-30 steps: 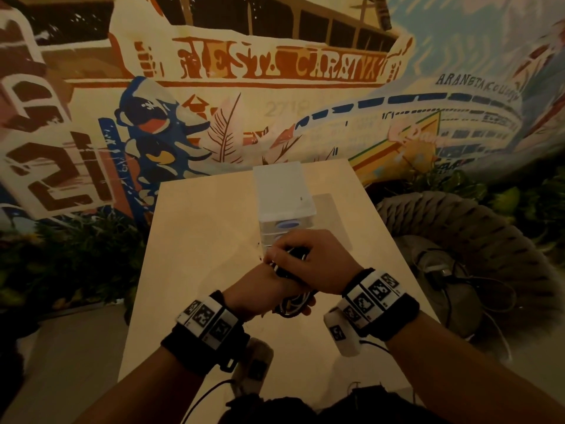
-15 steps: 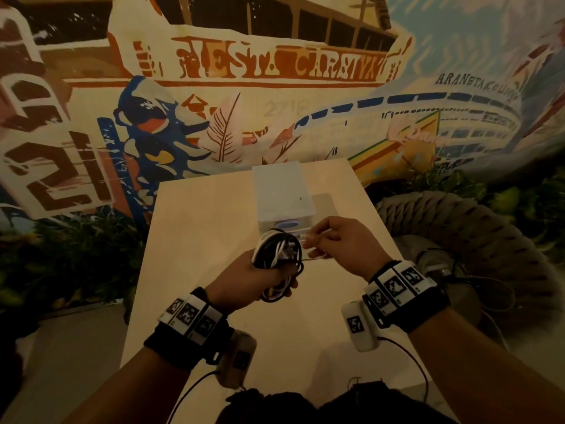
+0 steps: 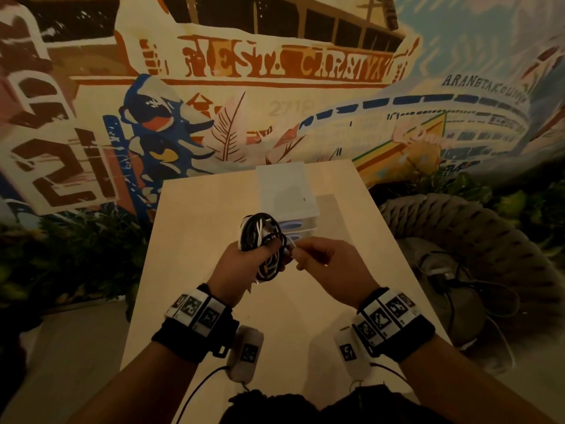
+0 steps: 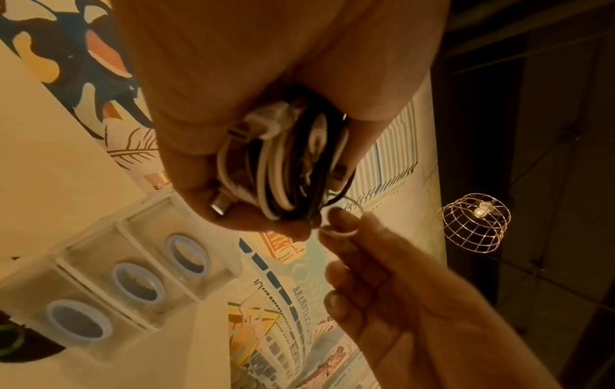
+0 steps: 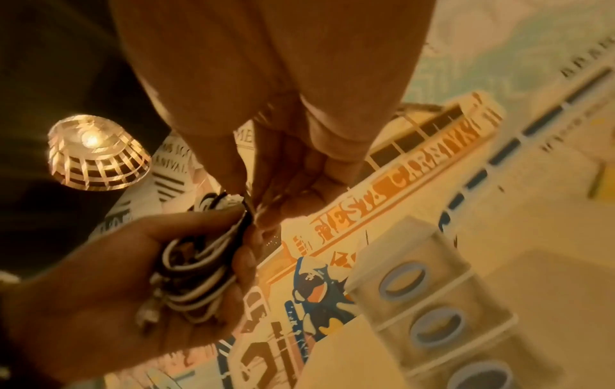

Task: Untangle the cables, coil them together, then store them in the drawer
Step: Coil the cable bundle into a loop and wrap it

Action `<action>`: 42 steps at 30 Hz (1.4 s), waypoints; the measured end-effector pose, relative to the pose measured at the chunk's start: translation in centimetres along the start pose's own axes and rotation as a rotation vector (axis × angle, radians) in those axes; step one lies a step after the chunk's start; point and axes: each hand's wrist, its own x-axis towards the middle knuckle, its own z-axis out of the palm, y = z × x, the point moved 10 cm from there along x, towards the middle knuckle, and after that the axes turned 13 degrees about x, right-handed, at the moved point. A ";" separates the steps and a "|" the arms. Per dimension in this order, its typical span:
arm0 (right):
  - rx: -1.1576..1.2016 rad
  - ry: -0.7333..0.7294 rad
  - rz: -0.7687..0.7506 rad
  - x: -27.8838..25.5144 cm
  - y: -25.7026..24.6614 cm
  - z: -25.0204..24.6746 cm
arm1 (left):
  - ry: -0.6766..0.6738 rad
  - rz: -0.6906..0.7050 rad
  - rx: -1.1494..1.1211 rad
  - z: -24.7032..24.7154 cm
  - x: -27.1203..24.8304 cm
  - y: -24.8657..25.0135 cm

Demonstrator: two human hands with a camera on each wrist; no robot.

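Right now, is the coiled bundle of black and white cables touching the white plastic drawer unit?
Apart. The left wrist view shows the coiled bundle of black and white cables in the left hand, with open gap above the white plastic drawer unit.

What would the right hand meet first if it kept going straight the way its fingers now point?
Probably the cable bundle gripped in the left hand: the right hand pinches a thin white strand, its fingertips aimed leftward at the coil. The drawer unit sits beyond, off that line.

We get dim, warm-orange light w/ strong wide-angle bending at edges; a glowing wire-cage pendant lamp (image 4: 475, 222) glares in both wrist views, right wrist view motion-blurred, head view corners dark.
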 end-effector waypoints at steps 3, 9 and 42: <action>-0.070 0.034 -0.051 0.0 -0.2 -1.0 | 0.055 -0.001 0.066 -0.8 0.2 -0.2; 0.442 0.031 0.176 0.5 0.4 0.5 | 0.045 0.080 0.065 0.4 -0.1 0.7; 0.140 0.189 0.065 0.4 -2.1 -0.9 | -0.232 0.244 0.113 2.3 -0.6 2.3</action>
